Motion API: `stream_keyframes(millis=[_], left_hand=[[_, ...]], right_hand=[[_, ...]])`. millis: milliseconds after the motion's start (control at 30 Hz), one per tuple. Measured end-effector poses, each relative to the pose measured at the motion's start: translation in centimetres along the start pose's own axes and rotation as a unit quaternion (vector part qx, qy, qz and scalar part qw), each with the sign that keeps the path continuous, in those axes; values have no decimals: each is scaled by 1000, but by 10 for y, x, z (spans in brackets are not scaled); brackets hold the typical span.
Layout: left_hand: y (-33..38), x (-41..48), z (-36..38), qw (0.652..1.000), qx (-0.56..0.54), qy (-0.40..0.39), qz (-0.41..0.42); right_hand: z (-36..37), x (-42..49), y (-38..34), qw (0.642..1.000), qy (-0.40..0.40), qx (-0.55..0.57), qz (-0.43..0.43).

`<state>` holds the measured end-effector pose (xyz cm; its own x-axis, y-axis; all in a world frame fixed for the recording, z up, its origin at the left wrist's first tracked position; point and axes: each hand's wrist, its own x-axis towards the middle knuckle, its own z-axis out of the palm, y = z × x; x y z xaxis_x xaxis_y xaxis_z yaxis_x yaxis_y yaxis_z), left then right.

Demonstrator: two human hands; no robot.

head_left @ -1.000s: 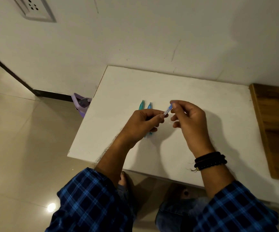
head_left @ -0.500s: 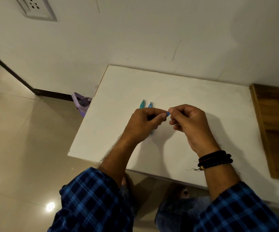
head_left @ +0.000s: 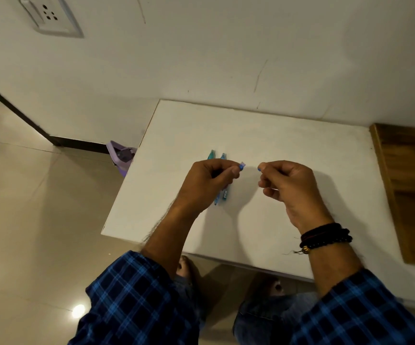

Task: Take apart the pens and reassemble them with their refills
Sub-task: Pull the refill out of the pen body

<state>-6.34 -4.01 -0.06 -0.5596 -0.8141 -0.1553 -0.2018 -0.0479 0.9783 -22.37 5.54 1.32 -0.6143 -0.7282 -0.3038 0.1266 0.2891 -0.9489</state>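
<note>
While two pens [head_left: 223, 157] lie on the surface [head_left: 276, 135], our left grip [head_left: 209, 183] pinches a blue pen piece [head_left: 241, 166], right grip [head_left: 288, 188] a blue bit [head_left: 260, 168].

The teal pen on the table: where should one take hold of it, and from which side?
Probably near its far end, from above, thumb coming from the left. The teal pen lies flat; the blue pen lies close along its right side and the left hand hides its middle, so the left flank is the open one.
</note>
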Motion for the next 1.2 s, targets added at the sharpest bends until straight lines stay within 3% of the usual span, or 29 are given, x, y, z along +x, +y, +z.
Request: stream_keyframes(millis=[100,267,500,800,933,1067,1133,1200], left_hand=[[-2,0,2,1000,-21,7,-5],[0,-1,1,998,-65,8,-9],[-2,-2,3,998,-62,12,-10],[-6,2,2,998,-52,45,-16],[-7,3,0,998,-45,45,-23],[-8,3,1,999,-1,29,-17],[-10,4,1,999,24,23,-13],[-11,5,1,999,35,16,-10]], right_hand=[[6,5,18,986,44,-143,-77],[20,2,38,916,-19,-372,-151],[27,0,42,879,-24,-435,-194],[27,2,45,875,-30,-447,-183],[24,0,32,920,27,-345,-182],[27,-4,18,990,36,-67,-117],[28,-4,15,996,15,35,-81],[27,-3,14,995,9,68,-66]])
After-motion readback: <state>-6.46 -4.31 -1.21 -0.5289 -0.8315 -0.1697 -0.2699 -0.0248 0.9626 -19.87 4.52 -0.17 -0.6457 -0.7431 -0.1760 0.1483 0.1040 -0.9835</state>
